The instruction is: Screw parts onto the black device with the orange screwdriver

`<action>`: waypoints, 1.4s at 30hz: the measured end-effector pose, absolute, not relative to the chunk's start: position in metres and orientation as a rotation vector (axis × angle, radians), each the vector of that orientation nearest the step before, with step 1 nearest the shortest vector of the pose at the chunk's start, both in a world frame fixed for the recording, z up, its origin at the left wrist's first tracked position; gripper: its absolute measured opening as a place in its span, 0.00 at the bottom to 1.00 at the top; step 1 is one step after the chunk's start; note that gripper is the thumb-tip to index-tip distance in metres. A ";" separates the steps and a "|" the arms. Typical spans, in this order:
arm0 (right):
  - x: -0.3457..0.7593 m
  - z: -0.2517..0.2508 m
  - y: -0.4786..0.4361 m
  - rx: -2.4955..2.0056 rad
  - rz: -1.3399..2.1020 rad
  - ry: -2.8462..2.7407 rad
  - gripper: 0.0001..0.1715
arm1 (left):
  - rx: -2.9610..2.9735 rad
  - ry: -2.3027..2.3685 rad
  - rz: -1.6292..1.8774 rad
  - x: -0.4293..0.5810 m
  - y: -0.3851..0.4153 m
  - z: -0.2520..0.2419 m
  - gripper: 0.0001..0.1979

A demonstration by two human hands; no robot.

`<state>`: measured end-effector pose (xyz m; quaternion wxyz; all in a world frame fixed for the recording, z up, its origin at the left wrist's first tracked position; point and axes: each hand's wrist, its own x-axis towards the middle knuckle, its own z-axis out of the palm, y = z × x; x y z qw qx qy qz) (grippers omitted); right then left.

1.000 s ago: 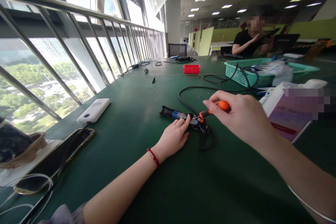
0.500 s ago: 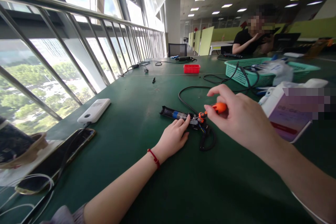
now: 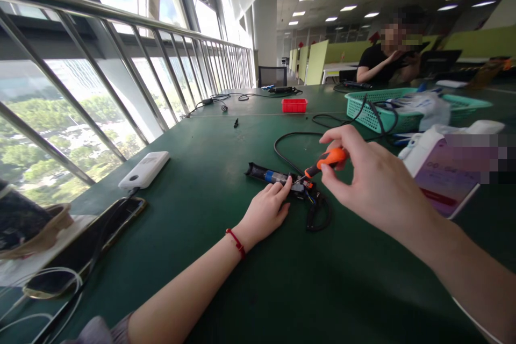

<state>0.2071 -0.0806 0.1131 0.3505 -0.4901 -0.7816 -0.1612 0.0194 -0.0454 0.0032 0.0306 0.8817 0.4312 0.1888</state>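
Observation:
A black tube-shaped device (image 3: 261, 172) with its casing opened lies on the table, showing a blue and silver cylinder and coloured wires. My left hand (image 3: 265, 210) is at its near side, the index fingertip pressed on it and the other fingers curled. In my right hand (image 3: 373, 185) the thumb and fingers close round the handle of an orange and black screwdriver (image 3: 330, 158). Its thin shaft slants down to the left into the exposed parts near my left fingertip. Where exactly the tip rests is too small to tell. A black cable (image 3: 279, 142) curves behind the device.
On the green table (image 3: 201, 188) stand a small red tray (image 3: 294, 106), a teal basket (image 3: 365, 113) with cables and bags, and a white box (image 3: 447, 172). A power bank (image 3: 145, 171) and phone (image 3: 88, 250) lie left. A person (image 3: 382, 59) sits across.
The screwdriver handle has risen slightly and its shaft now shows more. My right fingers have shifted a little around the handle. My left hand and the device have stayed put.

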 end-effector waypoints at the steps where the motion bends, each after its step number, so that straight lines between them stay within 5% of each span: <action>1: 0.208 0.114 -0.081 -1.250 -0.405 -2.031 0.16 | 2.722 1.328 0.577 0.019 -0.045 0.003 0.28; 6: 0.210 0.113 -0.082 -1.383 -0.446 -2.098 0.09 | 2.724 1.339 0.580 0.020 -0.045 0.004 0.29; 16: 0.211 0.114 -0.090 -1.249 -0.552 -2.155 0.15 | 2.735 1.352 0.561 0.021 -0.045 0.003 0.29; 20: 0.208 0.115 -0.094 -1.412 -0.486 -2.196 0.08 | 2.732 1.345 0.569 0.021 -0.045 0.004 0.28; 24: 0.200 0.116 -0.096 -1.630 -0.477 -2.185 0.15 | 2.729 1.351 0.562 0.021 -0.046 0.004 0.28; 35: 0.206 0.117 -0.094 -1.537 -0.550 -2.183 0.08 | 2.733 1.354 0.549 0.021 -0.045 0.003 0.29; 39: 0.203 0.117 -0.094 -1.668 -0.545 -2.180 0.15 | 2.733 1.352 0.553 0.021 -0.045 0.003 0.29; 42: 0.203 0.115 -0.093 -1.532 -0.593 -2.145 0.09 | 2.736 1.357 0.551 0.021 -0.045 0.003 0.29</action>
